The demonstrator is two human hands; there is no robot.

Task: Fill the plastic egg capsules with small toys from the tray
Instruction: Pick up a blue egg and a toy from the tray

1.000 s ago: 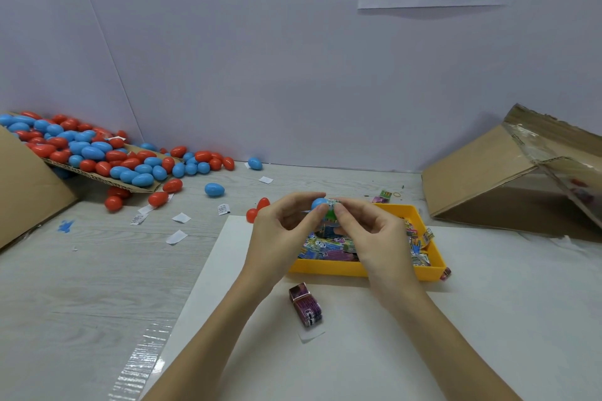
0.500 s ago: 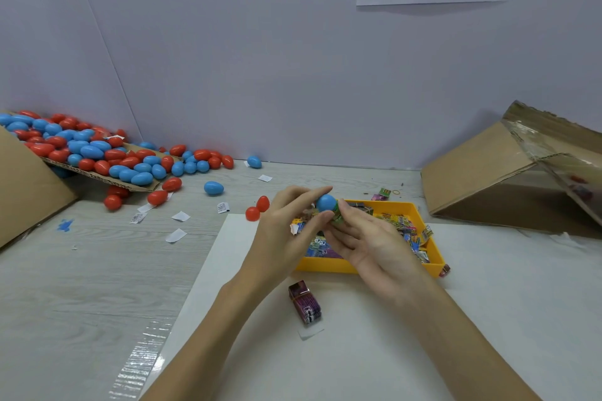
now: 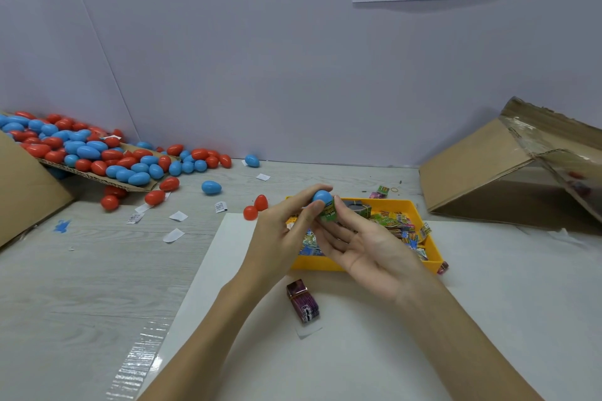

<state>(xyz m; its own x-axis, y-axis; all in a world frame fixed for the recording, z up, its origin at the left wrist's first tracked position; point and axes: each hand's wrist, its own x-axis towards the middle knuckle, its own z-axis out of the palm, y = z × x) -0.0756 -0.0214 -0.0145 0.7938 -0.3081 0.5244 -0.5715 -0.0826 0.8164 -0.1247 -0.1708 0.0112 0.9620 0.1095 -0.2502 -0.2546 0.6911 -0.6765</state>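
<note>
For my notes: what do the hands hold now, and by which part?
The left hand pinches a blue egg by its rounded top; the right hand lies open beneath.

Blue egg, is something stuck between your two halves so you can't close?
Maybe. The left hand pinches the blue egg, and a green toy packet pokes out beneath it against the right hand. No second half shows, so I cannot tell whether the packet blocks closing.
</note>
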